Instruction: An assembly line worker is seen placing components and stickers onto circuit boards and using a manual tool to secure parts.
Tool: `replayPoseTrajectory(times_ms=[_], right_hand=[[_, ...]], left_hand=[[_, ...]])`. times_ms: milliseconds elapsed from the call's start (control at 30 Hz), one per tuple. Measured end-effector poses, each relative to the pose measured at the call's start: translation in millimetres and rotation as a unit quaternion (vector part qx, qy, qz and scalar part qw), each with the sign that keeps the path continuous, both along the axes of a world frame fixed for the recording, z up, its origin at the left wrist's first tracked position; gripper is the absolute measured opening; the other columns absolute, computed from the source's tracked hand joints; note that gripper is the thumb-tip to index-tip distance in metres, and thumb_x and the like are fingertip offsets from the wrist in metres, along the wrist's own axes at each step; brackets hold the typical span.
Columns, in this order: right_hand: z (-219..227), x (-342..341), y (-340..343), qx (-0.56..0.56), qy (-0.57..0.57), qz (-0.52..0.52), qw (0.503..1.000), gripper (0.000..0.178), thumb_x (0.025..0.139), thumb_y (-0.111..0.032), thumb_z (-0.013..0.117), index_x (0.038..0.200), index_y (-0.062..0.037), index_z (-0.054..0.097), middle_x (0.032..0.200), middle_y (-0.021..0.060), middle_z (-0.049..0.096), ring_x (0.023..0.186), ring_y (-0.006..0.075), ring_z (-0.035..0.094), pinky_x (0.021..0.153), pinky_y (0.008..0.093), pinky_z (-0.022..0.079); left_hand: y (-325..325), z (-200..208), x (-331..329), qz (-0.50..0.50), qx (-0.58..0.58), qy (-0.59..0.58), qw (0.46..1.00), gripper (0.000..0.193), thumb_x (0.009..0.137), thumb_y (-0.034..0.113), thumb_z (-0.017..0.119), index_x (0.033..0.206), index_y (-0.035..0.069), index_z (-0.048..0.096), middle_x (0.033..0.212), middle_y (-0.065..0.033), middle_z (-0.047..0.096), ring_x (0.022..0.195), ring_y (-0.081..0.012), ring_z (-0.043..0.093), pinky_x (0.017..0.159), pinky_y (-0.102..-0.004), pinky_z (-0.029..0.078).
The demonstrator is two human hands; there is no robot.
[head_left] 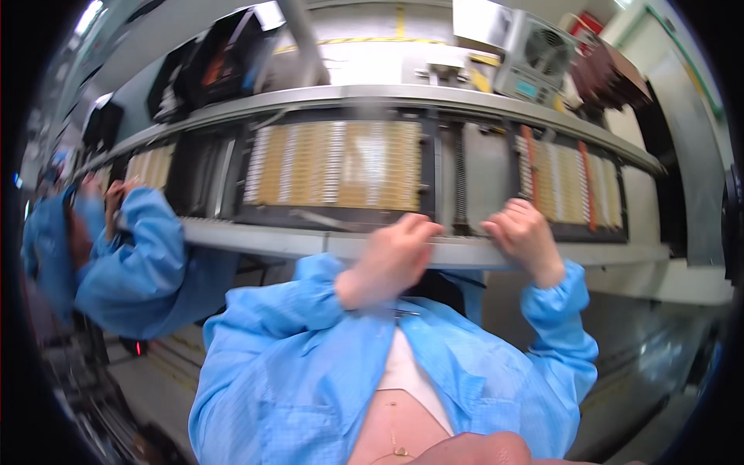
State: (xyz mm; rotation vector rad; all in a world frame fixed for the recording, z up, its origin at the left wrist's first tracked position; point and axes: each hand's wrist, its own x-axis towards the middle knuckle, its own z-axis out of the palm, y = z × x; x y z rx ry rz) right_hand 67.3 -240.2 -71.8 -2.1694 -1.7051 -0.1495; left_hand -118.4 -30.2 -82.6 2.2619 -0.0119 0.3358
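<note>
My left hand (391, 260) hovers over the near rail of the conveyor line, slightly blurred, its fingers curled in together. What it may hold is hidden. To its right, my right hand (527, 236) is closed beside the same rail, near the left edge of a second tray; anything inside the fingers does not show. Just beyond my left hand lies a black tray (302, 215) filled with rows of yellow and silvery pieces (325, 164). The right-hand tray (570, 232) carries similar rows, with two orange strips (586, 186) across them.
The near metal rail (271, 242) and the far rail (372, 94) border the line. At the left a co-worker in a blue smock (147, 271) works over another tray (151, 167). Beyond the line stand a grey fan unit (539, 58) and dark bins (221, 66).
</note>
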Motion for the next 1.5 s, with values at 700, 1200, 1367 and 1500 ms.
replayPoseTrajectory(times_ms=[700,1200,1367,1500], right_hand=[[-107,-136,-10,-0.092,0.344,-0.145,0.923,0.041,0.09,-0.025,0.071,0.124,-0.0024,0.065,0.126,0.024,0.061,0.12,0.0391,0.056,0.104,0.0416,0.046],[-159,-119,71,-0.119,0.597,-0.107,0.786,0.058,0.09,-0.039,0.073,0.137,-0.0083,0.057,0.136,0.012,0.059,0.127,0.0248,0.054,0.111,0.0367,0.042],[-144,-130,49,-0.206,0.67,-0.126,0.702,0.047,0.091,-0.037,0.072,0.127,-0.0058,0.065,0.119,0.011,0.068,0.114,0.0216,0.061,0.102,0.0344,0.046],[-131,-139,24,-0.238,0.634,-0.165,0.717,0.038,0.092,-0.034,0.072,0.114,-0.0027,0.072,0.106,0.0095,0.073,0.098,0.0181,0.066,0.091,0.0318,0.05]], left_hand=[[66,13,-37,-0.128,-0.154,-0.024,0.979,0.019,0.086,0.0,0.068,0.105,0.004,0.071,0.091,-0.0095,0.071,0.075,-0.0212,0.068,0.065,-0.0302,0.053],[103,17,-99,-0.012,-0.144,0.023,0.989,0.024,0.086,-0.008,0.065,0.107,0.003,0.072,0.088,-0.0069,0.072,0.068,-0.0132,0.063,0.058,-0.0248,0.048],[129,14,-115,0.003,-0.149,0.02,0.989,0.024,0.086,-0.008,0.066,0.107,0.003,0.072,0.088,-0.0078,0.072,0.073,-0.0162,0.066,0.063,-0.0265,0.051],[148,11,-112,0.002,-0.135,-0.005,0.991,0.023,0.085,-0.007,0.066,0.106,0.003,0.072,0.089,-0.0087,0.071,0.076,-0.0182,0.068,0.065,-0.028,0.053]])
